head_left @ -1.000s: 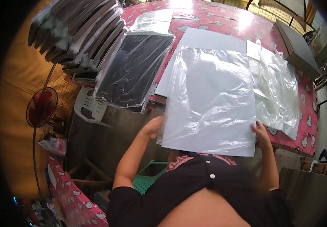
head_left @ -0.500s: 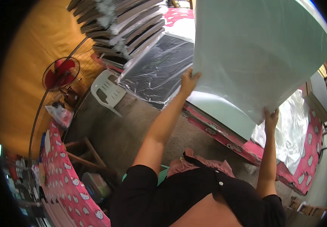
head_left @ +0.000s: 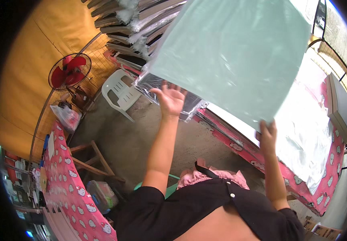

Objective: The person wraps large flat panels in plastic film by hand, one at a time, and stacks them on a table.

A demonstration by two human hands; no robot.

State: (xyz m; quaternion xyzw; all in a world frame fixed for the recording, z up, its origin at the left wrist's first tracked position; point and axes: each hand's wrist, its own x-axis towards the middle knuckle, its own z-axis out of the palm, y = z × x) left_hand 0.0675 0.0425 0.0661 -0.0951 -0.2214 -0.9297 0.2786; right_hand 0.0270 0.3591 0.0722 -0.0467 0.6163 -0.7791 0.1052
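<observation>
A large pale green sheet point(head_left: 229, 56), glossy and seemingly wrapped in clear film, is held up at a slant above the table. My right hand point(head_left: 267, 136) is closed on its near right corner, thumb and fingers pinching the edge. At the sheet's near left edge, my left hand point(head_left: 171, 99) is open, palm up and fingers spread, not gripping; whether the fingertips touch the sheet is unclear. Just beyond that hand lies a dark panel in clear plastic point(head_left: 190, 105), mostly hidden by the sheet. White plastic film point(head_left: 302, 144) lies crumpled on the table to the right.
A tall stack of wrapped boards point(head_left: 119, 30) stands at the far left. Nearby are a white plastic chair point(head_left: 121, 90) and a red-bladed fan point(head_left: 70, 71). Pink cloth covers the work table point(head_left: 326, 188) and a left-hand table point(head_left: 67, 176). A grey box-like panel point(head_left: 338, 106) stands at right.
The green sheet has swung left and now covers much of the dark panel. My left hand has let go of its edge and turned palm up; my right hand moved left with its corner.
</observation>
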